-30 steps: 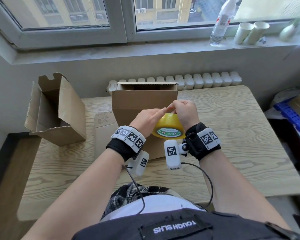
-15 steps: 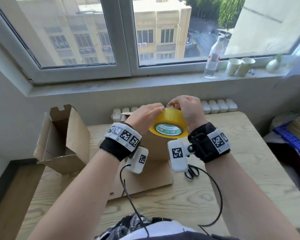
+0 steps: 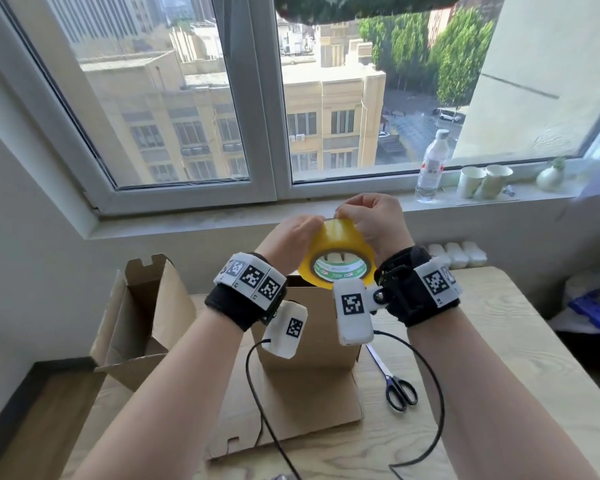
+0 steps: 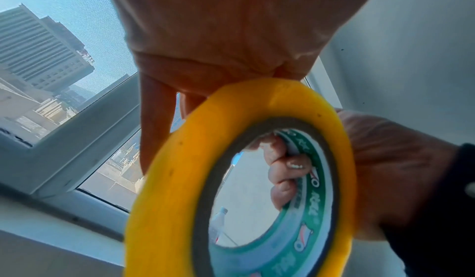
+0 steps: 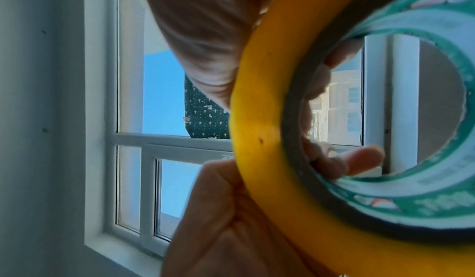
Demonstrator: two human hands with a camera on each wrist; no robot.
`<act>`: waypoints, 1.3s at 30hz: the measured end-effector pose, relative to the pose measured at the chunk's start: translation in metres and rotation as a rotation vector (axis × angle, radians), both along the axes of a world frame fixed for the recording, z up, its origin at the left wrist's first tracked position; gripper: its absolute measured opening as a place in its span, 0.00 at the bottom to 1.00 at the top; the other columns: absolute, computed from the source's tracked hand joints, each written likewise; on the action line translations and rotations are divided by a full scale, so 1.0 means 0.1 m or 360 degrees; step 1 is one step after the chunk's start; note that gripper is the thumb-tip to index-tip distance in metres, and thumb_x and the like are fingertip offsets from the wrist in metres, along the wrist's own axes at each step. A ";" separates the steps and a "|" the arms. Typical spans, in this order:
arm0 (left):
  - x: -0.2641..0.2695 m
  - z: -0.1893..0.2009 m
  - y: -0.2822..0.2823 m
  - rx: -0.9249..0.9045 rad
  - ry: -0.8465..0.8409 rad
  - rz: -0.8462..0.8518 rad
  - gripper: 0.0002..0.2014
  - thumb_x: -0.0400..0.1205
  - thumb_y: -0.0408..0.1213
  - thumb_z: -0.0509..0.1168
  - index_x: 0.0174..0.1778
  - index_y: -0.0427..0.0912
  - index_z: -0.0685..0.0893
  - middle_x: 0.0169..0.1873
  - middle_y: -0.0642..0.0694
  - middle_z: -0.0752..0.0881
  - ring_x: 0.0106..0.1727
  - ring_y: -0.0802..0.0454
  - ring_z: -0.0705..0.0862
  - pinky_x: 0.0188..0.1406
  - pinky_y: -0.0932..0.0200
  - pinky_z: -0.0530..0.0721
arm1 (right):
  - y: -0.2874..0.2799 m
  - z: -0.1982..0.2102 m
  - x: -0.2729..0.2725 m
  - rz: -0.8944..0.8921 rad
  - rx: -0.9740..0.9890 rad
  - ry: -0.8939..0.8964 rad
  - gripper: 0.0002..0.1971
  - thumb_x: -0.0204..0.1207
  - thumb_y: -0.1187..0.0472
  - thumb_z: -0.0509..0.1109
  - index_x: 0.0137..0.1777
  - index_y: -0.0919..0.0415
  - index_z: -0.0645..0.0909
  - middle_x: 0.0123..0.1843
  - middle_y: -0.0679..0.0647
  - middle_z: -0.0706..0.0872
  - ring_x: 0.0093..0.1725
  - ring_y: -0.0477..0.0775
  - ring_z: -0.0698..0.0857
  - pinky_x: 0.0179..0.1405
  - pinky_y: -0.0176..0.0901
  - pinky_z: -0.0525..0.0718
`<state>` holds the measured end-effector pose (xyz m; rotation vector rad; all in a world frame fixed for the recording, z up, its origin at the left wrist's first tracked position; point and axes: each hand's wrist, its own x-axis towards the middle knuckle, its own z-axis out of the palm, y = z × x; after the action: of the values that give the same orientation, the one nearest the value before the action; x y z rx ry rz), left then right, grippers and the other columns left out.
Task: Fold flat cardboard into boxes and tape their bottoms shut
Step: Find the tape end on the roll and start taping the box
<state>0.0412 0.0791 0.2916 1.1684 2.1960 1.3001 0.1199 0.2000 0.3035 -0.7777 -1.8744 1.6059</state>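
Observation:
A yellow tape roll (image 3: 338,251) with a green-printed core is held up in front of the window, above the upright cardboard box (image 3: 309,344). My left hand (image 3: 317,224) holds the roll's left side, its fingertips at the top rim. My right hand (image 3: 343,213) grips the right side. In the left wrist view the right hand's fingers (image 4: 282,169) curl through the core of the tape roll (image 4: 167,179). The right wrist view shows the tape roll (image 5: 257,119) between my right palm above and my left hand (image 5: 218,220) below. Both thumbs meet on the tape's outer face.
The box stands on a flat cardboard sheet (image 3: 291,414) on the wooden table (image 3: 499,358). Black-handled scissors (image 3: 397,388) lie right of it. Another folded box (image 3: 142,320) sits at the table's left edge. A bottle (image 3: 432,168) and paper cups (image 3: 482,180) stand on the windowsill.
Both hands have lifted the tape roll from in front of the box to above it, near the window. My view has tilted upward.

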 end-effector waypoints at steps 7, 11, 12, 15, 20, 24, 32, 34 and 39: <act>-0.07 -0.10 -0.04 0.0115 -0.0248 -0.0024 0.29 0.71 0.64 0.59 0.35 0.37 0.83 0.33 0.34 0.83 0.36 0.40 0.80 0.42 0.43 0.74 | -0.09 -0.03 -0.04 -0.0017 0.0184 -0.0052 0.03 0.66 0.63 0.76 0.32 0.56 0.87 0.37 0.56 0.90 0.45 0.60 0.89 0.51 0.60 0.89; -0.06 -0.13 -0.04 0.0114 -0.0322 0.0007 0.17 0.67 0.60 0.60 0.25 0.50 0.81 0.30 0.43 0.78 0.35 0.45 0.76 0.39 0.47 0.70 | -0.11 -0.08 -0.01 -0.0041 0.0203 -0.0053 0.04 0.59 0.57 0.72 0.30 0.55 0.87 0.32 0.53 0.89 0.38 0.57 0.87 0.47 0.59 0.90; -0.03 -0.14 -0.05 0.0122 -0.0337 -0.0022 0.15 0.67 0.59 0.60 0.26 0.52 0.79 0.30 0.42 0.77 0.35 0.45 0.74 0.39 0.48 0.68 | -0.11 -0.10 -0.01 -0.0044 0.0194 -0.0055 0.03 0.59 0.57 0.72 0.30 0.54 0.87 0.32 0.53 0.88 0.36 0.56 0.86 0.46 0.59 0.90; 0.00 -0.16 -0.05 0.0112 -0.0302 -0.0077 0.20 0.68 0.58 0.58 0.35 0.43 0.76 0.32 0.38 0.73 0.35 0.45 0.72 0.39 0.46 0.67 | -0.10 -0.14 0.03 -0.0065 0.0196 -0.0077 0.02 0.61 0.60 0.73 0.31 0.54 0.87 0.32 0.53 0.89 0.35 0.54 0.86 0.45 0.57 0.90; 0.08 -0.21 -0.05 0.0048 -0.0086 -0.0070 0.31 0.66 0.58 0.51 0.40 0.27 0.71 0.31 0.39 0.70 0.33 0.46 0.71 0.36 0.44 0.68 | -0.10 -0.19 0.06 -0.0142 0.0228 -0.0100 0.03 0.63 0.61 0.74 0.30 0.53 0.86 0.34 0.51 0.88 0.38 0.54 0.87 0.45 0.56 0.90; 0.10 -0.28 -0.07 0.0050 -0.0047 -0.0006 0.24 0.73 0.51 0.51 0.40 0.28 0.74 0.30 0.41 0.73 0.33 0.46 0.72 0.36 0.43 0.69 | -0.12 -0.23 0.08 -0.0190 0.0295 -0.0102 0.03 0.64 0.60 0.73 0.32 0.53 0.85 0.33 0.50 0.89 0.38 0.54 0.88 0.45 0.56 0.89; 0.20 -0.23 -0.11 -0.0064 0.0834 0.0471 0.18 0.86 0.60 0.54 0.45 0.48 0.73 0.43 0.52 0.80 0.46 0.52 0.78 0.42 0.53 0.74 | -0.14 -0.25 0.13 -0.0327 0.0640 -0.0152 0.02 0.72 0.57 0.72 0.39 0.49 0.83 0.35 0.48 0.88 0.40 0.52 0.87 0.43 0.46 0.86; 0.28 -0.20 -0.08 -0.0197 0.1082 0.0558 0.17 0.86 0.57 0.55 0.41 0.47 0.72 0.40 0.52 0.75 0.43 0.50 0.74 0.37 0.54 0.69 | -0.15 -0.26 0.15 -0.0356 0.0651 -0.0138 0.01 0.71 0.58 0.72 0.39 0.50 0.83 0.34 0.47 0.87 0.39 0.53 0.86 0.42 0.45 0.85; 0.43 -0.18 -0.02 -0.0373 0.1091 0.0584 0.13 0.90 0.49 0.49 0.42 0.47 0.67 0.37 0.51 0.74 0.41 0.39 0.80 0.36 0.52 0.68 | -0.20 -0.28 0.19 -0.0434 0.0735 -0.0172 0.02 0.72 0.58 0.69 0.42 0.49 0.83 0.32 0.45 0.85 0.40 0.53 0.84 0.39 0.41 0.74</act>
<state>0.0837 0.0766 0.2735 1.2874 3.0721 0.7754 0.1388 0.1801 0.2750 -0.8757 -2.0058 0.9317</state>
